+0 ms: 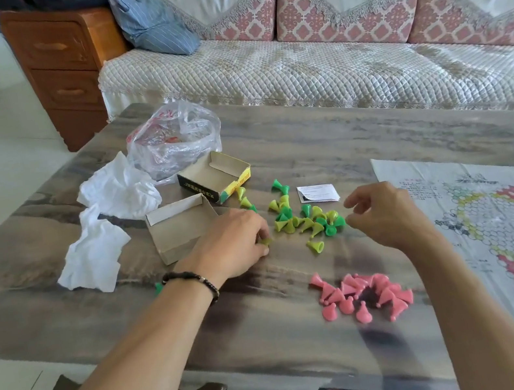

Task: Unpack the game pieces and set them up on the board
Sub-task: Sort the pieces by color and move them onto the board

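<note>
Unpacking looks done: both box halves, the tray [215, 176] and the lid [182, 228], lie empty on the table [309, 151], left of centre.

Pink pieces [366, 294] are heaped near; green and yellow pieces [304, 217] lie mixed further off. Sorting by colour seems half finished, by my reading.

Paper board [500, 220] spread flat at the right, with no piece on it. All placing remains.

Left hand [230, 247] pinches a yellow piece [265, 242] at its fingertips. Right hand [386, 213] hovers beside the mixed heap, fingers loosely curled, holding nothing I can see.

Board's right edge is cut off; its printing is too blurred to read. One green piece [158, 287] is half hidden behind the left wrist.
</note>
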